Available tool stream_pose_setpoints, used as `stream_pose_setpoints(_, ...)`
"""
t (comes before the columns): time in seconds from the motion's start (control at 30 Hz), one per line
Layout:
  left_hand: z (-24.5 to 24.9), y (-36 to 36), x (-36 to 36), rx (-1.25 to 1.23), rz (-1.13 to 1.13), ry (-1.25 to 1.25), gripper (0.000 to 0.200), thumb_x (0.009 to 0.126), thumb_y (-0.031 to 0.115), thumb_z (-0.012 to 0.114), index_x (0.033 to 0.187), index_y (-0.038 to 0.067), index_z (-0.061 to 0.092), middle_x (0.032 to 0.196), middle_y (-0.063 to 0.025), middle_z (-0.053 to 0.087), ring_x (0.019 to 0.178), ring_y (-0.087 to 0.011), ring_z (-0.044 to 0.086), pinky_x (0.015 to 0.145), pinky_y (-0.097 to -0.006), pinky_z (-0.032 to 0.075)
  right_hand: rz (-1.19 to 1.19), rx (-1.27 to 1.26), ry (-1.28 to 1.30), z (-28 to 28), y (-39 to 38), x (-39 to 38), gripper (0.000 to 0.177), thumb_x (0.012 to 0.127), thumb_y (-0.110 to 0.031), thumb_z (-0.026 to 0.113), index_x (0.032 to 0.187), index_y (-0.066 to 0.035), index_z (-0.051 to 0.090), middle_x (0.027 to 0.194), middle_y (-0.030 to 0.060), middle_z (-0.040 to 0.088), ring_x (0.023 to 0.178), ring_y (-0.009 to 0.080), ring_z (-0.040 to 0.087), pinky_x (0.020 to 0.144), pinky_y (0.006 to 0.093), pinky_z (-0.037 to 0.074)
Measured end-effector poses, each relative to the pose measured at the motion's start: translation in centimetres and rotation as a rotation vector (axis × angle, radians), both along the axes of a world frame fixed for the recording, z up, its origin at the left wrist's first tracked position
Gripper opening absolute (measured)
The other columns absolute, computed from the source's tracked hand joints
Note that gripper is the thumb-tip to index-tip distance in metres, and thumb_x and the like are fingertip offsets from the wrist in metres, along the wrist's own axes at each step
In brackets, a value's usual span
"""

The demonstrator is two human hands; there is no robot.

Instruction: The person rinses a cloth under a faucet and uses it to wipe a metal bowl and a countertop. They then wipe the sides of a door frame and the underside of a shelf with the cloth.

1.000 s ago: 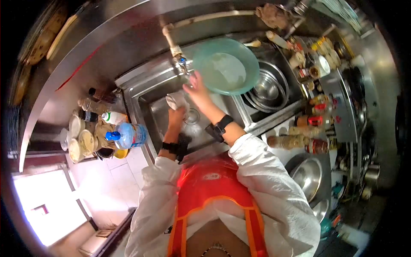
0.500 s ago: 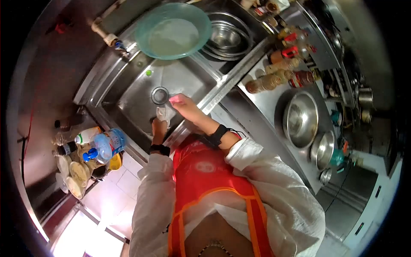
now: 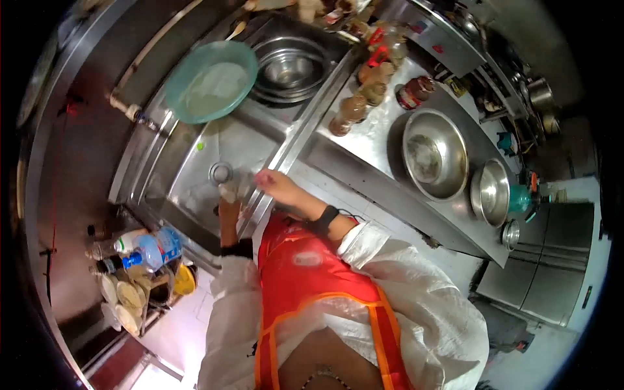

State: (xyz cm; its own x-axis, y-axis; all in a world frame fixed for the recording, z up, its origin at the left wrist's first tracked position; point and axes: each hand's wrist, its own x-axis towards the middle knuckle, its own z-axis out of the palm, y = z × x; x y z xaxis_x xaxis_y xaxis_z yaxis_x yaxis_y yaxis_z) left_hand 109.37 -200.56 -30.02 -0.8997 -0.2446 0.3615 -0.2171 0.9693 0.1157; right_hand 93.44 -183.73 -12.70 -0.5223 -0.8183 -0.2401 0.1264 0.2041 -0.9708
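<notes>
My left hand (image 3: 228,213) is low in the steel sink (image 3: 188,188), closed around a small whitish thing (image 3: 228,191), blurred, perhaps a cup or glass. That thing sits just below the round drain (image 3: 221,171). My right hand (image 3: 281,186) is over the sink's near rim, its fingers closed on a small pink thing (image 3: 263,177), possibly a sponge or cloth; motion blur hides its kind. The two hands are a short way apart. A bit of bright green (image 3: 200,146) lies in the sink.
A teal basin (image 3: 174,91) with cloudy liquid rests at the sink's far end, beside nested steel bowls (image 3: 286,73). Large steel bowls (image 3: 435,156) and bottles (image 3: 354,110) stand on the right counter. At left are a big water bottle (image 3: 159,249) and several tubs (image 3: 130,296).
The view has turned toward the right counter. My right hand has drawn away from my left hand, back over the sink rim, with the pink thing. My left hand stays near the drain.
</notes>
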Motion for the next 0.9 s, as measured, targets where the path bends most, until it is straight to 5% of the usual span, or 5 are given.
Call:
stream_pose_setpoints(0.07,6.4,2.2,-0.1,1.375,0.298,-0.003,0.035,0.073,0.008,0.054,0.105,-0.003,0.045,0.084,-0.0158,0.054,0.062,-0.0196,0.056,0.047,-0.0298,0.045,0.030,-0.113,0.135,0.7,2.9,-0.2,0.014,0.080,-0.009,0.049,0.091,-0.002,0.054,0.078,0.0050,0.056,0.073,0.0118,0.052,0.066,0.0239,0.043)
stream_pose_setpoints(0.17,7.5,6.1,-0.6,1.296,0.439,-0.079,0.048,0.073,0.014,0.056,0.115,0.003,0.036,0.098,-0.0113,0.053,0.084,-0.0257,0.056,0.065,-0.0327,0.047,-0.094,-0.175,-0.003,-0.5,8.0,-1.8,0.012,0.077,-0.005,0.053,0.089,-0.003,0.055,0.082,0.0039,0.058,0.075,0.0114,0.053,0.069,0.0241,0.043)
stream_pose_setpoints(0.23,14.6,11.6,-1.9,1.862,0.429,0.101,0.045,0.073,0.011,0.055,0.114,0.003,0.037,0.094,-0.0098,0.054,0.077,-0.0213,0.057,0.056,-0.0295,0.047,-0.154,-0.120,-0.013,-0.4,12.2,-3.4,0.012,0.078,-0.005,0.052,0.089,-0.004,0.056,0.082,0.0037,0.058,0.075,0.0113,0.053,0.069,0.0241,0.043)
stream_pose_setpoints(0.6,11.6,21.3,-6.5,1.883,0.469,0.005,0.055,0.070,0.001,0.055,0.121,0.004,0.034,0.094,-0.0085,0.055,0.074,-0.0176,0.057,0.051,-0.0249,0.046,-0.818,0.093,-0.334,-3.1,39.8,-5.3,0.016,0.081,-0.021,0.050,0.091,-0.010,0.056,0.082,0.0001,0.058,0.073,0.0097,0.055,0.067,0.0231,0.043)
stream_pose_setpoints(0.9,13.1,27.4,-14.9,1.754,0.310,-0.104,0.051,0.070,0.004,0.054,0.119,0.004,0.039,0.095,-0.0078,0.055,0.078,-0.0180,0.057,0.055,-0.0254,0.047,-1.140,0.029,-0.411,-6.7,48.2,-4.5,0.038,0.085,-0.040,0.045,0.090,-0.004,0.056,0.068,0.0023,0.052,0.057,0.0115,0.049,0.055,0.0226,0.042)
